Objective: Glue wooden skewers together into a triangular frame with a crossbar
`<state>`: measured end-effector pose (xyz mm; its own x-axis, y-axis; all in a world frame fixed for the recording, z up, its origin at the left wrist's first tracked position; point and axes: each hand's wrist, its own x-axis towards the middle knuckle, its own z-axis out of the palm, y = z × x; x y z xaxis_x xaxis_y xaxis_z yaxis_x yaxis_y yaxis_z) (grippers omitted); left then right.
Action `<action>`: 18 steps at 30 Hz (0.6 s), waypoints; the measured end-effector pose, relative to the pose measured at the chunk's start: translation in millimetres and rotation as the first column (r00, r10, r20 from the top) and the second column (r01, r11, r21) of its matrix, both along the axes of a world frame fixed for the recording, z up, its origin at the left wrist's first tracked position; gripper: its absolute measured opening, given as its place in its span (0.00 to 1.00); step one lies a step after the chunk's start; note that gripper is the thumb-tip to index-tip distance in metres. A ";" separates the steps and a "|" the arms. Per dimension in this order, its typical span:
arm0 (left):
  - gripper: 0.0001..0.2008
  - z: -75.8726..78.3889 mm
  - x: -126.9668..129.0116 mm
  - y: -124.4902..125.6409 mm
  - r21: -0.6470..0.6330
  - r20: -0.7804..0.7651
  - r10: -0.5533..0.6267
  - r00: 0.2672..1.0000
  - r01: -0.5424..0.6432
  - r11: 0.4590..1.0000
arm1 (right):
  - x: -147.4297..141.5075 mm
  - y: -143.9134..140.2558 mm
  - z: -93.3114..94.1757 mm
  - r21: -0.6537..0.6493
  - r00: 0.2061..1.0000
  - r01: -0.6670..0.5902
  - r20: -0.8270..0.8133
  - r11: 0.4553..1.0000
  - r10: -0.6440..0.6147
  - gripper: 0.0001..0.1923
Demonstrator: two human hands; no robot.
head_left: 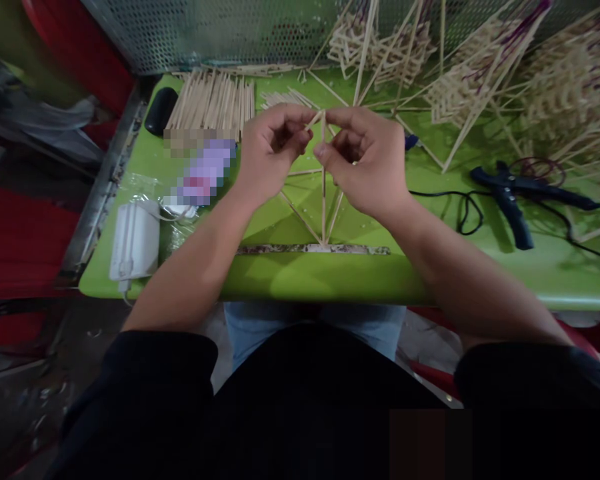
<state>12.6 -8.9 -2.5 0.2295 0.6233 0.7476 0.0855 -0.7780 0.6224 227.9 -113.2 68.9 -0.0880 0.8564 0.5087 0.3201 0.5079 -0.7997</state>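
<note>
Green tabletop: fronted by the person's dark sleeves, backed by a perforated metal screen.

Finished stick frames: heaped at the far right of the tabletop, some bound with purple thread, it seems, though blur there prevents certainty.

Bundle of loose sticks: laid flat at the far left-centre, just beside a black oval object.

White adapter: set near the left front corner, a cord trailing from it.

Black glue gun: laid on its side at the right, well apart from the hands, its black cable looped toward the centre.

Stick frame: placed at the tabletop's centre near the front edge. Several thin sticks are fanned upward from one point on a flat base strip, which is laid along the front edge.

Left hand: raised above the frame, grip narrow, thumb and forefinger pinched on the upper end of a slanted stick.

Right hand: raised opposite, almost touching the left, grip closed on the top of the upright stick, where the fanned ends are drawn together.
</note>
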 end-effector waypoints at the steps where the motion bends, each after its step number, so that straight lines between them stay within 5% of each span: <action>1: 0.31 1.0 -0.8 -0.7 -0.003 0.004 -0.002 1.000 0.002 1.000 | 0.3 -0.8 0.8 -0.021 1.000 -0.011 -0.008 1.000 0.011 0.24; 18: 0.28 12.0 5.1 -7.3 0.030 0.042 -0.037 0.998 0.035 0.999 | 1.6 8.0 -5.4 0.017 0.976 -0.160 -0.144 0.987 0.161 0.24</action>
<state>17.7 -16.3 9.5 0.2188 0.5931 0.7748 0.0307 -0.7979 0.6021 229.5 -105.3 63.5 -0.1492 0.8342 0.5308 0.1150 0.5479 -0.8286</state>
